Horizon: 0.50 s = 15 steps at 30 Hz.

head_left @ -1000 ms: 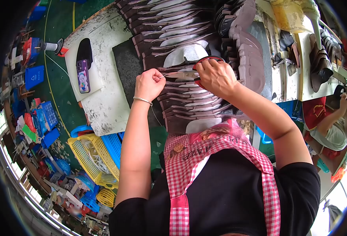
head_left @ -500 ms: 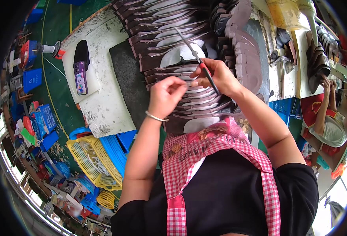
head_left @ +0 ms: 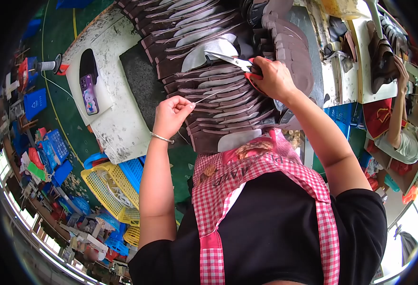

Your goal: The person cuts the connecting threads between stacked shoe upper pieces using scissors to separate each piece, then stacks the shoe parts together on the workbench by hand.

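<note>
Rows of overlapping dark brown pieces with pale grey patches (head_left: 228, 118) lie on the bench in front of me. My left hand (head_left: 172, 114) pinches a thin white thread (head_left: 211, 95) at the left edge of the rows, and the thread runs up to the right over them. In my right hand (head_left: 276, 80) are scissors with red and black handles (head_left: 240, 62), their blades parted and pointing left beside a larger pale grey patch (head_left: 209, 53). Another row of rounded brown pieces (head_left: 292, 57) stands to the right of the scissors.
A phone (head_left: 89, 95) rests on a white sheet at the left, near a thread spool (head_left: 47, 65). Yellow (head_left: 109, 190) and blue baskets stand below the bench's left edge. At the right, another person's hand (head_left: 401, 75) touches dark pieces (head_left: 382, 61).
The scissors have swung from upright along my right palm to pointing left with blades parted. My left hand has moved left, away from my right, drawing the thread out between them.
</note>
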Each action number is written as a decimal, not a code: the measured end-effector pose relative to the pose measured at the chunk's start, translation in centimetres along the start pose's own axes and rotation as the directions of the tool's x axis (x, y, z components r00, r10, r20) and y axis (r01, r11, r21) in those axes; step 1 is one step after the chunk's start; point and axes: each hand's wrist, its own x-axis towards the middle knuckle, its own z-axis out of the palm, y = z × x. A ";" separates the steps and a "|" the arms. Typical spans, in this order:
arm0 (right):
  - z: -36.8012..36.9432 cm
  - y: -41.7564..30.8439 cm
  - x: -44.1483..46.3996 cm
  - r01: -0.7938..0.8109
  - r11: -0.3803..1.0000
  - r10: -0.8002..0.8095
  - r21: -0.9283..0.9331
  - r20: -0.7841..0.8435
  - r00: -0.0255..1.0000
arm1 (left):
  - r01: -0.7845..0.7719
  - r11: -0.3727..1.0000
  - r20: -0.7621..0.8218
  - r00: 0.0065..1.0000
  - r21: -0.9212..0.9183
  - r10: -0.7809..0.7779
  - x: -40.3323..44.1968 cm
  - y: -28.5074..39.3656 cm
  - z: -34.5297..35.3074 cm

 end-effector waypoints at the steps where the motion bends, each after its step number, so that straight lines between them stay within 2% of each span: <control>1: 0.3 0.1 0.2 0.018 0.999 -0.018 -0.028 -0.014 1.000 | 0.004 0.995 -0.039 0.999 0.101 0.000 0.0 0.6 -0.2; 6: 1.5 0.2 0.3 0.003 0.996 -0.006 -0.089 -0.031 0.999 | -0.058 0.921 -0.172 0.976 0.386 0.133 1.0 2.3 0.1; 11: 1.5 0.3 -0.2 0.042 0.986 -0.057 -0.159 -0.094 0.994 | 0.064 0.817 -0.262 0.959 0.572 0.108 2.6 2.5 0.9; 14: -0.1 -1.0 -0.5 0.333 0.925 -0.364 -0.182 -0.179 0.914 | 0.156 0.681 -0.340 0.930 0.716 0.144 3.2 2.5 1.3; 15: -0.5 -1.7 -0.7 0.369 0.908 -0.399 -0.197 -0.137 0.907 | 0.154 0.720 -0.333 0.936 0.676 0.112 3.0 2.4 1.1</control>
